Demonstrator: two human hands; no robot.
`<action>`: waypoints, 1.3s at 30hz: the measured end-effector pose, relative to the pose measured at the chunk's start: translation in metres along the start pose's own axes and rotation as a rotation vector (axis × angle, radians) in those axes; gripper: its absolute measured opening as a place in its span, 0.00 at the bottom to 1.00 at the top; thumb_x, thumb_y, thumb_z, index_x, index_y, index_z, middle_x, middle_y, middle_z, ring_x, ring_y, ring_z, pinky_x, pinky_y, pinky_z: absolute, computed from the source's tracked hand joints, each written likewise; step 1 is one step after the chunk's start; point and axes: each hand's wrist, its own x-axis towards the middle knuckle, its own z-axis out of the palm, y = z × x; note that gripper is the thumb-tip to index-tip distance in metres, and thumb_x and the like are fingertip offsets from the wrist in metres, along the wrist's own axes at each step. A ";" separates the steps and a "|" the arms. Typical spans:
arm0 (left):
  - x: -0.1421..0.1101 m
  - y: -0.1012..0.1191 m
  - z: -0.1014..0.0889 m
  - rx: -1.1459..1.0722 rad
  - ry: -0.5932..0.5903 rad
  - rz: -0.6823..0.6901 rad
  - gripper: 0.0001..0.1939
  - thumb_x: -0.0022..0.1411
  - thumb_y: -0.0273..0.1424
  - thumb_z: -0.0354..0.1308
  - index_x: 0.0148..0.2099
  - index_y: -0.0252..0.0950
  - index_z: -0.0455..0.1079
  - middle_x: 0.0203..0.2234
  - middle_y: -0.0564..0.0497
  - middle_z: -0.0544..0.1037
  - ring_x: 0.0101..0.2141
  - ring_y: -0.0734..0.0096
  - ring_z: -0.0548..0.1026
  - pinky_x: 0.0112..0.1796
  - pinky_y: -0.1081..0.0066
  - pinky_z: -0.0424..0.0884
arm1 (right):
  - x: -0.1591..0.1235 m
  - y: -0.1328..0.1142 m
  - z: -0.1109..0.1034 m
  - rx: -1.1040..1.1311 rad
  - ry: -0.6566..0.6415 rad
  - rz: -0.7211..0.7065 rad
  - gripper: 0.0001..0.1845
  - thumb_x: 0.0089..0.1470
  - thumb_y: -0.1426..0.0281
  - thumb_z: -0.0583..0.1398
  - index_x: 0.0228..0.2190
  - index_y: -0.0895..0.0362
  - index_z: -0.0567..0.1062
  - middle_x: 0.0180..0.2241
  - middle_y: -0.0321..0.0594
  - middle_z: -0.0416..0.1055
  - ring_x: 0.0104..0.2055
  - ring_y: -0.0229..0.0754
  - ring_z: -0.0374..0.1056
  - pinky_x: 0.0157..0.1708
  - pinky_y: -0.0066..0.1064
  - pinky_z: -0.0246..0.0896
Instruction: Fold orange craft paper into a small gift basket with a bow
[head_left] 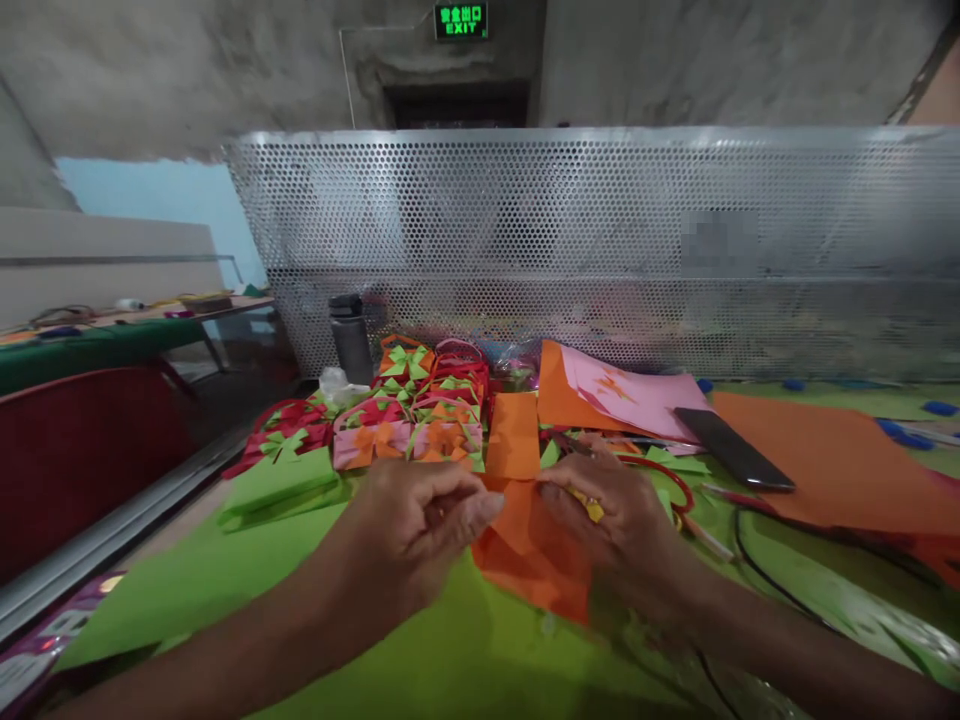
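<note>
My left hand (416, 520) and my right hand (611, 515) meet over an orange sheet of paper (529, 555) lying on the green table cover (225, 580). Fingertips of both hands pinch the sheet's upper edge from either side. A ring shows on my right hand. Just behind the sheet lies a narrow orange paper strip (514, 433). Red-handled scissors (660, 475) lie beside my right hand, partly hidden by it.
Several small paper baskets with bows (409, 415) stand behind my hands. A dark bottle (351, 338), pink and orange sheets (637, 395), a black phone (731, 447) and a large orange sheet (847, 460) lie further back. A perforated metal screen (600, 240) closes the far side.
</note>
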 end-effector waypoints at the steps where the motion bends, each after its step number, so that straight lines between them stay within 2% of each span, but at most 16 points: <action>1: 0.000 0.000 0.003 -0.025 -0.048 -0.022 0.17 0.61 0.38 0.48 0.26 0.34 0.69 0.16 0.55 0.69 0.19 0.76 0.64 0.20 0.77 0.55 | -0.001 -0.001 0.001 -0.011 -0.004 -0.016 0.09 0.54 0.76 0.53 0.29 0.55 0.71 0.25 0.32 0.71 0.27 0.34 0.65 0.53 0.44 0.40; 6: 0.005 -0.006 0.019 -0.188 -0.076 -0.127 0.10 0.55 0.34 0.54 0.33 0.34 0.73 0.23 0.52 0.74 0.25 0.73 0.67 0.24 0.77 0.60 | -0.008 -0.005 0.007 -0.055 -0.039 -0.092 0.09 0.56 0.75 0.52 0.30 0.57 0.71 0.25 0.35 0.71 0.27 0.35 0.64 0.53 0.47 0.37; 11: 0.006 -0.006 0.027 -0.271 -0.086 -0.199 0.08 0.53 0.32 0.54 0.30 0.33 0.72 0.22 0.53 0.72 0.25 0.74 0.65 0.26 0.77 0.60 | -0.011 -0.002 0.014 -0.062 -0.036 -0.129 0.08 0.56 0.74 0.53 0.29 0.57 0.71 0.23 0.35 0.70 0.26 0.36 0.64 0.50 0.43 0.45; 16: 0.008 -0.006 0.027 -0.385 -0.118 -0.253 0.10 0.52 0.32 0.54 0.33 0.33 0.72 0.23 0.53 0.72 0.26 0.73 0.65 0.27 0.76 0.60 | -0.011 0.000 0.016 -0.061 -0.046 -0.066 0.03 0.53 0.70 0.57 0.31 0.56 0.70 0.26 0.35 0.71 0.28 0.38 0.65 0.46 0.44 0.46; 21: 0.005 -0.012 0.026 -0.499 -0.192 -0.391 0.14 0.49 0.35 0.55 0.37 0.31 0.69 0.22 0.54 0.69 0.23 0.75 0.62 0.24 0.75 0.57 | -0.011 -0.002 0.014 -0.032 -0.111 0.041 0.09 0.49 0.68 0.61 0.22 0.57 0.67 0.21 0.32 0.67 0.26 0.37 0.62 0.40 0.38 0.50; 25: 0.001 -0.016 0.023 -0.540 -0.298 -0.416 0.10 0.49 0.36 0.56 0.31 0.33 0.68 0.19 0.57 0.63 0.21 0.78 0.58 0.23 0.77 0.53 | -0.012 -0.003 0.014 0.036 -0.119 0.015 0.13 0.51 0.67 0.60 0.20 0.57 0.65 0.21 0.31 0.66 0.26 0.35 0.62 0.41 0.37 0.50; 27: -0.002 -0.016 0.022 -0.561 -0.332 -0.443 0.12 0.50 0.39 0.56 0.29 0.34 0.69 0.18 0.58 0.62 0.20 0.79 0.56 0.21 0.78 0.51 | -0.014 -0.003 0.015 0.047 -0.116 -0.034 0.13 0.52 0.66 0.59 0.20 0.57 0.65 0.21 0.32 0.66 0.26 0.35 0.62 0.44 0.39 0.49; 31: -0.005 -0.015 0.025 -0.650 -0.308 -0.479 0.18 0.53 0.45 0.54 0.26 0.34 0.68 0.16 0.57 0.61 0.19 0.78 0.57 0.22 0.77 0.53 | -0.017 -0.003 0.017 0.022 -0.117 -0.109 0.12 0.54 0.67 0.57 0.22 0.57 0.66 0.22 0.34 0.67 0.27 0.36 0.63 0.46 0.42 0.48; 35: -0.007 -0.014 0.029 -0.709 -0.290 -0.473 0.18 0.54 0.42 0.54 0.21 0.33 0.67 0.14 0.55 0.63 0.19 0.77 0.59 0.22 0.76 0.55 | -0.018 -0.005 0.018 -0.003 -0.144 -0.109 0.11 0.54 0.67 0.57 0.23 0.57 0.67 0.23 0.35 0.68 0.28 0.37 0.63 0.45 0.41 0.50; 39: -0.012 -0.013 0.031 -0.716 -0.256 -0.485 0.16 0.54 0.40 0.56 0.22 0.33 0.68 0.13 0.56 0.64 0.18 0.78 0.61 0.22 0.77 0.56 | -0.017 -0.008 0.018 0.016 -0.185 -0.074 0.10 0.53 0.67 0.58 0.23 0.57 0.69 0.23 0.35 0.68 0.28 0.37 0.63 0.41 0.37 0.53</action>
